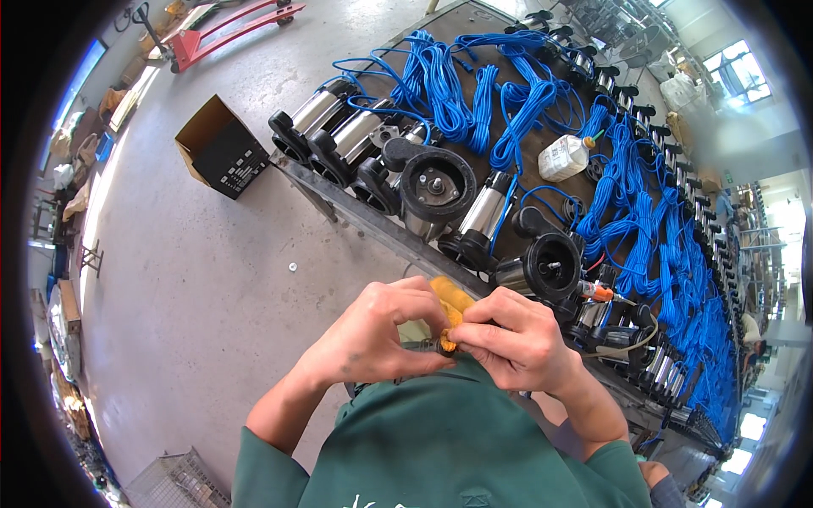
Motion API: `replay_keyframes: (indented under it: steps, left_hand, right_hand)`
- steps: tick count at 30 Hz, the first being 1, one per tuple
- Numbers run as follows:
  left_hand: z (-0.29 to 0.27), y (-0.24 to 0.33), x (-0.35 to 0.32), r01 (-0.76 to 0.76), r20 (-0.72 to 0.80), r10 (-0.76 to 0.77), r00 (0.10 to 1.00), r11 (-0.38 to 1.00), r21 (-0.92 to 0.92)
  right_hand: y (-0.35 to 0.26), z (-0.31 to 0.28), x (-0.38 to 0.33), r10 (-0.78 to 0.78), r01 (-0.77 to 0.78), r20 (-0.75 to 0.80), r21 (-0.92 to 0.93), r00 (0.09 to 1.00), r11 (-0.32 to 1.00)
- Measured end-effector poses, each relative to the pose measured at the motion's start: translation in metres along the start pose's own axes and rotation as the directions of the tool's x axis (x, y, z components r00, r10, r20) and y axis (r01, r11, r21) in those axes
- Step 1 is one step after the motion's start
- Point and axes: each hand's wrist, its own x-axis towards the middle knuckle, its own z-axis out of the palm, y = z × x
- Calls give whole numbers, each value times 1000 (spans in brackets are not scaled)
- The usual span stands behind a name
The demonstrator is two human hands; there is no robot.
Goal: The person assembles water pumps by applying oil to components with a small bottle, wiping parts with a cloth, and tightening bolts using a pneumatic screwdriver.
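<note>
Close in front of my body, both hands meet at a soft-looking yellow-orange piece [451, 295]; whether it is cloth or a glove I cannot tell. My left hand [385, 326] curls around a small dark round part [447, 346] with orange material showing in its mouth. Thumb and forefinger of my right hand [521, 339] pinch the yellow-orange material right at that part. Just beyond my hands, submersible pumps [432, 188] with black round ends and shiny metal bodies lie along the edge of a dark bench [373, 224].
Bundles of blue cable [445, 85] cover much of the bench. A white plastic bottle [563, 159] stands among them, and an orange-tipped tube [595, 291] lies nearer. An open cardboard box [222, 152] sits at left. Farther off are a red pallet jack [229, 34] and a wire basket [174, 483].
</note>
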Motion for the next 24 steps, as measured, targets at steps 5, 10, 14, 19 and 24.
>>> replay_keyframes:
  steps: [5,10,14,19,24]
  left_hand:
    - [-1,0,3,31,74,-26,997,997,-73]
    - [1,-6,7,30,157,-20,987,998,-62]
    - [-1,0,10,41,139,-34,990,998,-53]
    - [1,4,14,64,94,-59,994,997,-46]
    - [12,5,14,79,-29,-77,997,993,87]
  right_hand:
    - [0,-2,3,-43,42,6,49,999,998]
    - [-1,-7,3,-104,98,85,78,991,992]
    - [-4,-9,3,-115,116,73,-9,991,993]
    - [-4,-7,0,-74,75,8,-121,997,990]
    - [-6,-2,-6,54,-61,-56,-148,997,987]
